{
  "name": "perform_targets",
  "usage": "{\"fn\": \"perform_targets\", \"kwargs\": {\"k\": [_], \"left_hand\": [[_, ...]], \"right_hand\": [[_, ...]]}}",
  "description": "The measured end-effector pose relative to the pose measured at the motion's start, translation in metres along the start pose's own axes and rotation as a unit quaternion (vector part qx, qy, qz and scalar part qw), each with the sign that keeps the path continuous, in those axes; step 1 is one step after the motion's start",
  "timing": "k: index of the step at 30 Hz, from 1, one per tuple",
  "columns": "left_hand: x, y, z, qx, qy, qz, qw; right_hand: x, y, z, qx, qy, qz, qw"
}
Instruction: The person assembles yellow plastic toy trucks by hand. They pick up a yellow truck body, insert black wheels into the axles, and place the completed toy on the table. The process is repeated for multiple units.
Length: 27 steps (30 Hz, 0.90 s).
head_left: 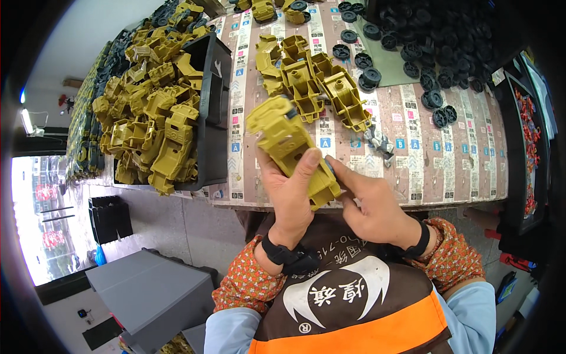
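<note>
**Shell (286, 141), yellow, one: in left hand (287, 203)**

Location: the shell is tilting above the near edge of the table (424, 183), its far end leaning left.

Grip: the left hand is clasping the shell, thumb pressing on the upper face, fingers passing beneath. The right hand (377, 209) is curling index finger and thumb at the near end, the index reaching the right flank; whether its tips are pinching anything, cannot tell.

Handling, as judged: moulded plastic, probably weighing little. Walls are looking stiff; thin edges might be flexing or chipping under a hard squeeze. Smooth faces may be sliding slightly, ridges giving purchase. Best hold: across both long sides, near the middle, leaving the ends free.

Materials and shapes:
- Loose shells (306, 82), yellow: lying beyond the hands, showing boxy compartments, thin ribs, round posts.
- Bin (215, 118), black, rigid, straight-walled: holding a heap of like shells.
- Wheels (371, 78), black, round, spoked: lying singly and in a pile, far right.
- Grey parts (380, 143), small, irregular: lying right of the loose shells.
- Table covering: printed, striped, flat.
</note>
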State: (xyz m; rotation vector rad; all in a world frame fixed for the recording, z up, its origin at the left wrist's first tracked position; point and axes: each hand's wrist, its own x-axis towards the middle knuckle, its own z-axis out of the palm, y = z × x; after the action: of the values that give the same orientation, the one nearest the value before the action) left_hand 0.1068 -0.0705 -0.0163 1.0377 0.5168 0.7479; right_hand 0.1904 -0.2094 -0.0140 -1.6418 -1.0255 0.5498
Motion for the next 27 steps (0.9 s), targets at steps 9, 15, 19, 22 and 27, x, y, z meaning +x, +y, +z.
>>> {"fn": "perform_targets", "kwargs": {"k": [9, 15, 19, 22, 27], "left_hand": [[0.001, 0.001, 0.004, -0.004, -0.041, -0.049, 0.998], [0.015, 0.022, -0.003, 0.141, -0.191, -0.206, 0.949], [0.019, 0.024, -0.005, 0.264, -0.34, -0.177, 0.885], [0.023, 0.043, -0.01, 0.042, -0.341, -0.34, 0.875], [0.023, 0.032, -0.025, -0.201, -0.351, -0.332, 0.852]], "right_hand": [[0.001, -0.01, -0.008, 0.005, -0.053, 0.07, 0.996], [0.033, -0.007, -0.064, -0.048, 0.089, 0.052, 0.994], [0.031, -0.013, -0.079, 0.026, -0.034, 0.023, 0.999], [0.021, -0.009, -0.088, 0.136, -0.04, 0.15, 0.979], [-0.011, 0.021, -0.089, 0.309, 0.066, 0.254, 0.914]]}}
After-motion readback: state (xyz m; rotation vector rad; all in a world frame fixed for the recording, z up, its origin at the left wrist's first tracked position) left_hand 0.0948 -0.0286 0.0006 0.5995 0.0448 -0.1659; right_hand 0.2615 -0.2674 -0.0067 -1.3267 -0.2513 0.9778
